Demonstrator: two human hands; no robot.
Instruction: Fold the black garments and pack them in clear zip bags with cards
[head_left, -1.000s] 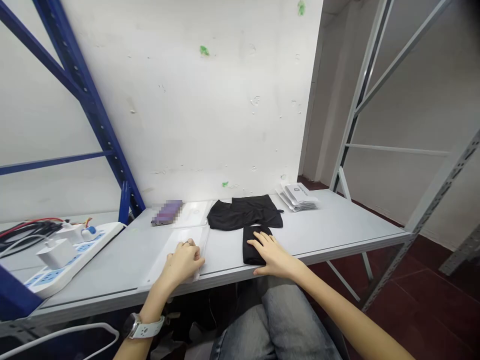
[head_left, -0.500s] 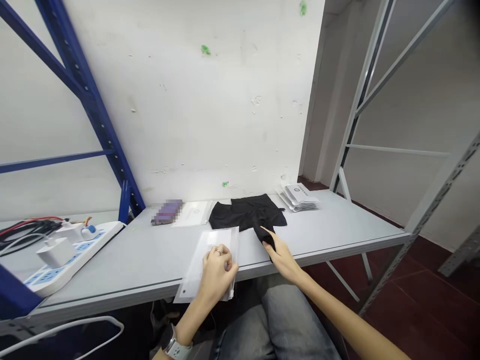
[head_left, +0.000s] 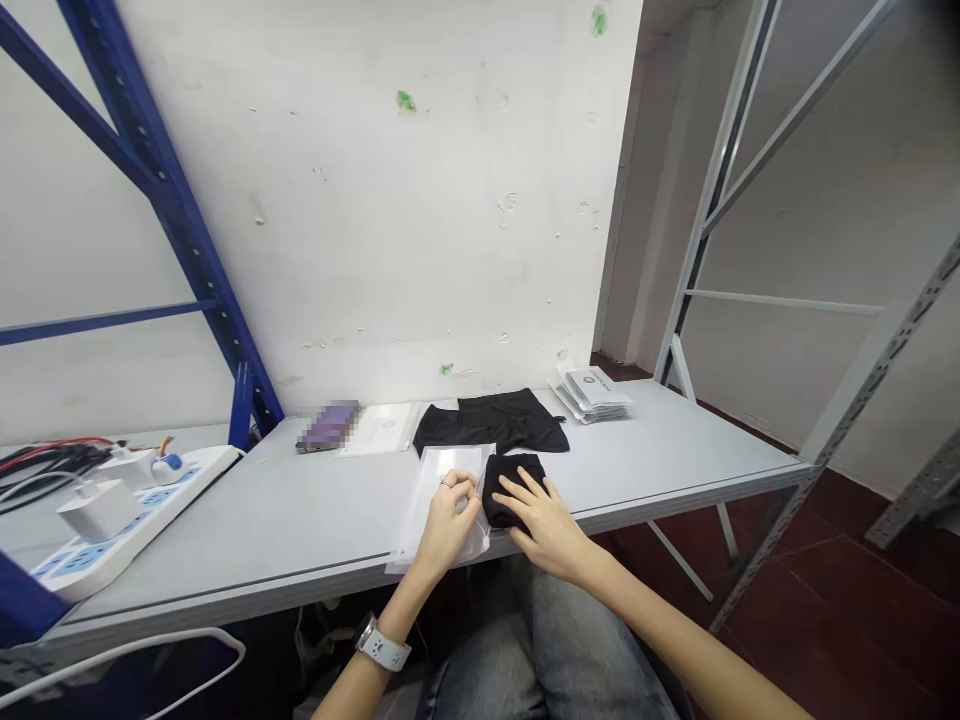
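Note:
My left hand (head_left: 450, 515) pinches the edge of a translucent plastic bag (head_left: 427, 510), which lies at the table's front edge and hangs slightly over it. Just right of the bag is a folded black cloth (head_left: 499, 478). My right hand (head_left: 541, 520) rests on this cloth with its fingers spread, pressing it against the tabletop. Behind both hands, more black fabric (head_left: 517, 415) lies spread out near the wall.
A stack of white packets (head_left: 594, 392) sits at the back right. At the back left are a flat white packet (head_left: 379, 430) and a blurred purple item (head_left: 328, 426). A power strip (head_left: 142, 510) with plugs and cables lies far left.
The black cloth in my right hand has come down onto the table beside the bag, and my right fingers have spread over it. My left hand and the bag have moved slightly right and forward.

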